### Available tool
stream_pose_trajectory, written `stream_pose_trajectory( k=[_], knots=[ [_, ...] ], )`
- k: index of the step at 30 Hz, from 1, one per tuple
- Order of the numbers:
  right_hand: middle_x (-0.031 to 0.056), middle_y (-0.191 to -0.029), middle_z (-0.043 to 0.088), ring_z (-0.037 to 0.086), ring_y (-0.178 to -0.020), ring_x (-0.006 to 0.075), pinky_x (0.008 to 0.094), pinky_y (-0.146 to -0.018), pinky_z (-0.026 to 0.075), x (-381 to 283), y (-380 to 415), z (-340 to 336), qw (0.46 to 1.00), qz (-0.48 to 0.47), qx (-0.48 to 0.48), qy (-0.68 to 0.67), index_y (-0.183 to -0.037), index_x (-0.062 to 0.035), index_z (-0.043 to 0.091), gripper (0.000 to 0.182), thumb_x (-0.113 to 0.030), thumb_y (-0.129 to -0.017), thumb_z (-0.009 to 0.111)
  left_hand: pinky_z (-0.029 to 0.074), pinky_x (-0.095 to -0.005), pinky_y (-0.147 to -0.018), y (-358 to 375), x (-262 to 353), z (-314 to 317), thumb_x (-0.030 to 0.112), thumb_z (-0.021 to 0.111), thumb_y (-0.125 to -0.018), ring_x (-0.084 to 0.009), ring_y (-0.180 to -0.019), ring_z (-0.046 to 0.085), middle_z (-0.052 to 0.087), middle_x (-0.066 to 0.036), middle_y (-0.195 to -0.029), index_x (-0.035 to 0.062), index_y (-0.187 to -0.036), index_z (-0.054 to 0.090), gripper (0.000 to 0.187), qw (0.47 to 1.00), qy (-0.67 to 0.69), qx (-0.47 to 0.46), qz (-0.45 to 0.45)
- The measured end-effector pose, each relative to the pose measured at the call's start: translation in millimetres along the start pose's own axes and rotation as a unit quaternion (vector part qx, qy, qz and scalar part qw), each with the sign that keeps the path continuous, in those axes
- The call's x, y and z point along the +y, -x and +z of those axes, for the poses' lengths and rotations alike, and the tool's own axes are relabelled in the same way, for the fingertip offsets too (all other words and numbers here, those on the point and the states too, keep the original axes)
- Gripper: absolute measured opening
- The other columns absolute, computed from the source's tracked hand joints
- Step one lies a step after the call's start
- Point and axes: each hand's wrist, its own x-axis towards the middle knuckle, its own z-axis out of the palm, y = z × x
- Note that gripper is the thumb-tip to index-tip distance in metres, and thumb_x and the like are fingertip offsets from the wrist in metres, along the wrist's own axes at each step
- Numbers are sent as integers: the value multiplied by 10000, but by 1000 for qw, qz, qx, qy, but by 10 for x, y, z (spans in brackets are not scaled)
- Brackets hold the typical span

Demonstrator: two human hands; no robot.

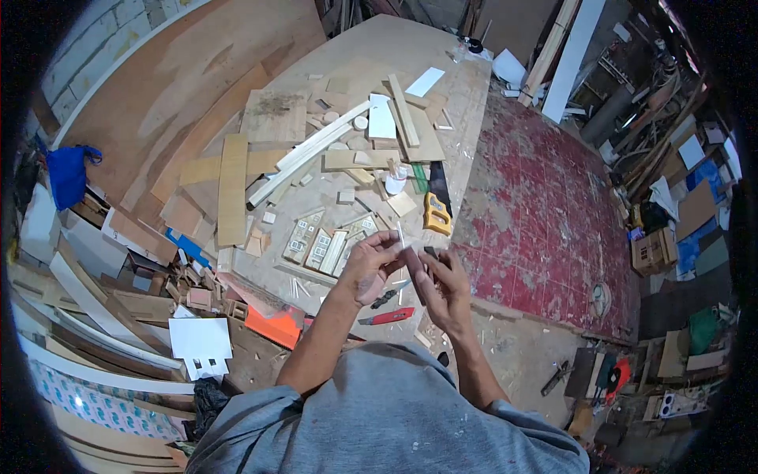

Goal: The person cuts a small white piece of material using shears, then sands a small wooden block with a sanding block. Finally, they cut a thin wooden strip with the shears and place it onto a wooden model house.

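My left hand [371,265] pinches a thin white stick [400,232], held up above the table's near edge. Close beside it, my right hand [445,286] is closed around a reddish-brown flat strip [415,273]; it could be a sanding block, but its kind is not clear. The stick and the strip meet or nearly meet; fingers hide the exact contact. Just left of my hands lies a small model house facade [320,245] with windows and pale strips. A red utility knife [388,316] rests below my hands, with several thin white sticks [300,287] by the facade.
A yellow-handled saw [437,213] lies right of the facade. Wood offcuts, long pale battens [309,154] and a white bottle [395,180] cover the worktable [355,55]. An orange piece [272,325] sits at lower left. Red worn flooring [537,205] stretches along the right.
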Motion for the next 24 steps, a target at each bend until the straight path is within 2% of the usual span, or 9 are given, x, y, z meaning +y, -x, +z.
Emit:
stream_pose_trajectory(
  k=[4,5,9,10,13,17,19,22,24],
  knots=[
    [181,-1068,625,611,-935,246,330,-798,484,-117,16,-78,1000,10,-26,-9,-1136,5,688,298,-131,-871,692,554,-335,-893,8,1,-11,2,619,-914,-169,-912,667,669,-59,-971,14,-1065,629,151,1000,7,10,-1],
    [181,-1068,625,611,-935,246,330,-798,484,-87,71,-102,1000,4,-28,-12,-1136,5,688,298,-131,-871,692,572,-307,-818,2,43,-68,-13,670,-879,-165,-856,664,659,-64,-955,19,-1081,620,211,999,0,35,1],
    [155,-1092,618,591,-945,208,316,-836,475,55,159,-174,995,75,11,-71,-1183,8,673,326,-143,-895,676,553,-292,-765,-55,0,-145,-3,642,-906,-146,-815,649,659,-54,-943,13,-1076,615,173,997,-65,23,35],
    [154,-1098,614,589,-947,213,323,-850,472,-9,129,-166,990,109,13,-89,-1191,7,670,332,-145,-896,675,553,-292,-765,-39,-10,-110,-3,642,-906,-146,-815,649,659,-54,-943,13,-1076,615,173,997,-67,21,31],
    [152,-1114,604,586,-951,218,325,-865,462,37,186,-56,985,127,3,-115,-1199,11,664,342,-146,-896,676,557,-296,-789,-9,-21,-6,-3,641,-906,-155,-856,661,664,-61,-957,11,-1088,609,185,997,-74,4,27],
    [173,-1108,603,583,-993,232,317,-892,453,106,218,55,990,96,3,-107,-1201,11,663,339,-154,-905,670,559,-317,-838,12,-108,13,-11,632,-908,-174,-923,674,675,-84,-1002,4,-1119,599,215,998,-40,-22,48],
    [186,-1104,612,590,-1028,250,332,-905,454,75,125,98,982,131,44,-127,-1200,10,666,331,-157,-914,660,560,-324,-854,49,-135,73,-16,629,-907,-181,-940,677,677,-92,-1020,1,-1130,596,226,998,-25,-29,53],
    [193,-1111,617,595,-1055,271,346,-914,456,46,2,103,989,109,30,-96,-1201,11,667,329,-162,-922,652,561,-337,-868,79,-149,107,-24,624,-907,-186,-940,674,674,-99,-1035,-3,-1145,590,241,998,-36,10,56],
    [176,-1090,619,602,-995,261,350,-897,461,17,184,71,994,84,5,-68,-1193,11,670,323,-174,-929,643,558,-338,-882,16,-106,-4,-23,622,-911,-190,-961,671,671,-104,-1056,-5,-1154,588,246,996,-52,16,71]
  ],
)
